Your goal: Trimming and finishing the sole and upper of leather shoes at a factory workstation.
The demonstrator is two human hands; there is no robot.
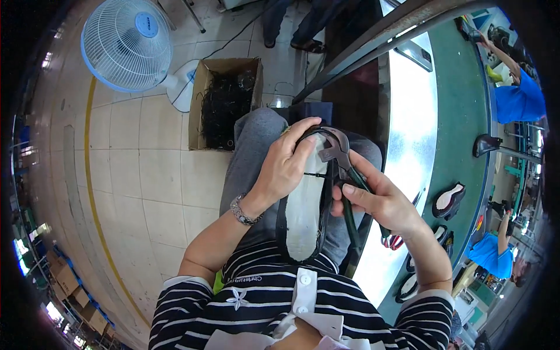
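Across my lap lies a black shoe upper [302,219], sole side up, with a long white insole face showing and a black strip across its middle. My left hand [282,169] grips its far end, thumb on the white face and fingers over the dark edge. In my right hand [388,201] are lasting pliers [337,150] with green handles. Their metal jaws sit at the upper's right edge near the far end, close to my left thumb. Whether the jaws pinch the material I cannot tell.
A cardboard box [196,111] of black scraps stands on the tiled floor beyond my left knee, near a white and blue fan [127,45]. At right runs a metal ledge [413,111] beside a green conveyor [464,151] with several shoes. Co-workers in blue [519,96] are beyond it.
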